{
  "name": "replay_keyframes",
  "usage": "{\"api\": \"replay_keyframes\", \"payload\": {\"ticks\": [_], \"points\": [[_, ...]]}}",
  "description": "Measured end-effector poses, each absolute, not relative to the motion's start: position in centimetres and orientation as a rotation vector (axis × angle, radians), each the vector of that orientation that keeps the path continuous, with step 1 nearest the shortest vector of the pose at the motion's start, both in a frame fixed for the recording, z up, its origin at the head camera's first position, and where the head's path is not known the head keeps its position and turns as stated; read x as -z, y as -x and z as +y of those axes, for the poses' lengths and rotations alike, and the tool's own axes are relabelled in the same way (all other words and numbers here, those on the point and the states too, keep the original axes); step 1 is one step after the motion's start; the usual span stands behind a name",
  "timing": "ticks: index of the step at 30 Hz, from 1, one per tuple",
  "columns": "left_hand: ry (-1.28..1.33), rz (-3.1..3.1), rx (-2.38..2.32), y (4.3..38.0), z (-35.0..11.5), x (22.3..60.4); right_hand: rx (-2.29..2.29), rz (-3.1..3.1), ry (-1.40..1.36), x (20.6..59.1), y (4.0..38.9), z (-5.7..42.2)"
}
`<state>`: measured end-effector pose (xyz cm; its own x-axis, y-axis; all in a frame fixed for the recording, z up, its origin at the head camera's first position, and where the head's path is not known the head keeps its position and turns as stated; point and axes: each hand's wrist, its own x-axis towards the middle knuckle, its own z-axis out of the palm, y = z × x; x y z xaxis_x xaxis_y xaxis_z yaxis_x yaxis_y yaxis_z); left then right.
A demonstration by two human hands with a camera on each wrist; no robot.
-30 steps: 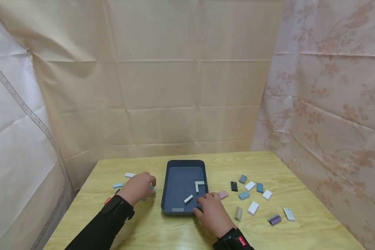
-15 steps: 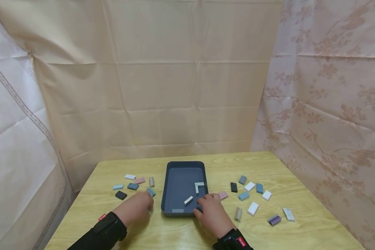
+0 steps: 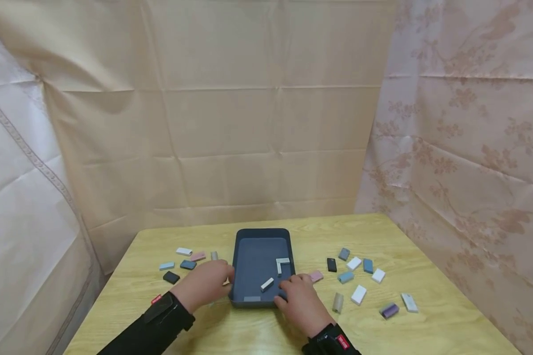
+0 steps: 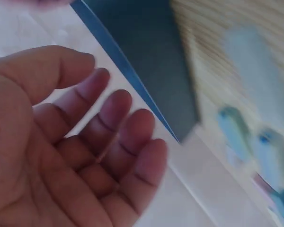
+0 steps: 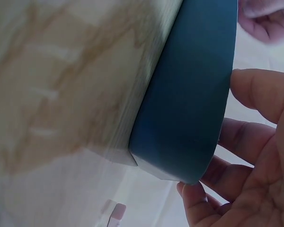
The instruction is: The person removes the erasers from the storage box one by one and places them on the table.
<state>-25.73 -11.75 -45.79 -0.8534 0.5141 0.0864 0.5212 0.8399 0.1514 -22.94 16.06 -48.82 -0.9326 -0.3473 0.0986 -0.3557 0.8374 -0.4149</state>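
Note:
A shallow dark grey tray [image 3: 257, 251] lies on the table. My right hand [image 3: 304, 301] holds its near right corner; in the right wrist view the thumb [image 5: 255, 90] is at the rim and the fingers are bent against the wall. My left hand [image 3: 209, 281] is at the tray's left rim. In the left wrist view its fingers [image 4: 142, 156] are loosely bent, with nothing visible in them. Inside the tray, pale narrow blocks form an L-shaped corner [image 3: 283, 260] near the right wall. A separate white block [image 3: 267, 284] lies slantwise, and a pale strip [image 3: 251, 299] shows along the near side.
Left of the tray lie several small blocks, among them a black one [image 3: 171, 277], a pink one [image 3: 198, 256] and a light blue one [image 3: 167, 266]. More lie scattered to the right, including a purple one [image 3: 389, 310] and a white one [image 3: 358, 295]. Cloth hangs behind the table.
My left hand has come from among the left-hand blocks, first nearer to me, then rightward to the tray's left rim. My right hand and the blocks in the tray have stayed put.

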Motion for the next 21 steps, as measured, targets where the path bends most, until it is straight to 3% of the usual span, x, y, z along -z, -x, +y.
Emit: {"api": "replay_keyframes", "payload": {"ticks": [11,21], "points": [[1.524,-2.932,-0.033,27.9,-6.8,45.6,-0.660,-2.963,-0.607,49.2,23.0,16.2],[1.498,-2.964,-0.101,29.1,-5.7,46.3,-0.682,-2.991,-0.568,48.9,23.1,16.3]]}}
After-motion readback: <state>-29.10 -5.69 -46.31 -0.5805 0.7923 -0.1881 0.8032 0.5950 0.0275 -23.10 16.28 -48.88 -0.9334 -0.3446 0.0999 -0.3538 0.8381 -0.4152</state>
